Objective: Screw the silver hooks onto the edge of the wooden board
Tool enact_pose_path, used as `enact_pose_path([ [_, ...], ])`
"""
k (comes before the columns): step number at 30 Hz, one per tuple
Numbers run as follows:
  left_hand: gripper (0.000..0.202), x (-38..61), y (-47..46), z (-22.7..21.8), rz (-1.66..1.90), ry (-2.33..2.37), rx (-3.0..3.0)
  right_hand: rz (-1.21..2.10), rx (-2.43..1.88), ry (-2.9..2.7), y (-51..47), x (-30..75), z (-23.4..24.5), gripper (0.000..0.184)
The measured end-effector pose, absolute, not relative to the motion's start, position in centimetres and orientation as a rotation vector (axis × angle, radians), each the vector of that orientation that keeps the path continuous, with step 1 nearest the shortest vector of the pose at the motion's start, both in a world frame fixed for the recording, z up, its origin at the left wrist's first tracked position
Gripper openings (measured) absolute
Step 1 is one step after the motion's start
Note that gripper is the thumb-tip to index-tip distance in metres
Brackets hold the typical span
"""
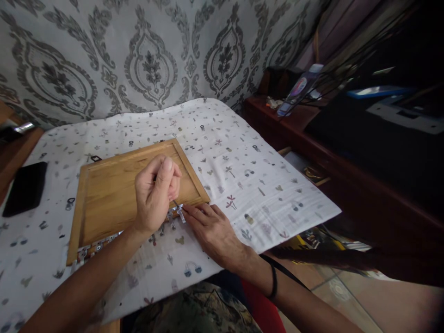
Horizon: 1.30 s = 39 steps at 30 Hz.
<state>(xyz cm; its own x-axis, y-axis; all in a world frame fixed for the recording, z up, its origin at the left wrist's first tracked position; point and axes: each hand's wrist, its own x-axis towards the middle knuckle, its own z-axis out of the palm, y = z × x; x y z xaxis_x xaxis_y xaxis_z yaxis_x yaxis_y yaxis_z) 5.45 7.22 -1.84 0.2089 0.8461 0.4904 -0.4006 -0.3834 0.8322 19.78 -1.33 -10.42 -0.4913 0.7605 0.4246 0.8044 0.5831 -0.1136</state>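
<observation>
A wooden panel (118, 189) with a raised frame lies on the cloth-covered table. My left hand (156, 194) is closed in a fist over its near right part, around a screwdriver (175, 202) whose handle is mostly hidden. The thin shaft points down at a metal hinge (180, 213) on the panel's near edge. Beside that hinge, my right hand (215, 231) lies low with its fingers bent, the fingertips pinching at the hinge and panel edge. More metal hinge parts (99, 246) run along the same edge toward the left, partly covered by my left forearm.
A black phone (26, 188) lies at the table's left side. The patterned white cloth (263, 203) covers the tabletop. To the right, a dark red desk (294, 138) holds a clear bottle (300, 90) and cables. An open drawer (308, 171) sits below the desktop.
</observation>
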Motion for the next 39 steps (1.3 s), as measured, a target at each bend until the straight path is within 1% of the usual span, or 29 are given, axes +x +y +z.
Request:
enact_pose_path([
  [3, 0.032, 5.5, 7.2, -1.8, 1.401, 0.455, 1.367, -0.119, -1.266, -2.394, -1.3, 19.8, -10.5, 0.034],
  [10, 0.011, 5.0, 7.5, -1.7, 1.222, 0.39, 1.332, -0.138, -1.258, -2.397, -1.3, 19.8, -10.4, 0.035],
  [14, 0.005, 4.4, 8.1, -1.5, 1.138, 0.477, 1.366, -0.131, -1.275, -2.42, -1.3, 19.8, -10.6, 0.037],
  [16, 0.008, 4.0, 8.2, -1.2, 1.138, 0.563, 1.436, -0.138, -1.271, -2.414, -1.3, 19.8, -10.8, 0.037],
  [20, 0.029, 3.6, 7.8, -0.6, 1.15, 0.724, 1.582, -0.167, -1.259, -2.383, -1.2, 19.7, -10.9, 0.035],
  [22, 0.036, 3.6, 7.5, -0.5, 1.161, 0.746, 1.556, -0.178, -1.26, -2.379, -1.2, 19.7, -10.9, 0.033],
  [30, 0.045, 5.1, 6.7, -0.5, 1.288, 0.651, 1.25, -0.188, -1.272, -2.386, -1.1, 19.6, -10.9, 0.032],
  [34, 0.044, 5.6, 6.8, -0.5, 1.307, 0.587, 1.234, -0.175, -1.272, -2.397, -1.2, 19.6, -10.8, 0.033],
  [39, 0.026, 5.3, 7.3, -1.0, 1.284, 0.577, 1.205, -0.154, -1.275, -2.397, -1.3, 19.6, -10.4, 0.037],
])
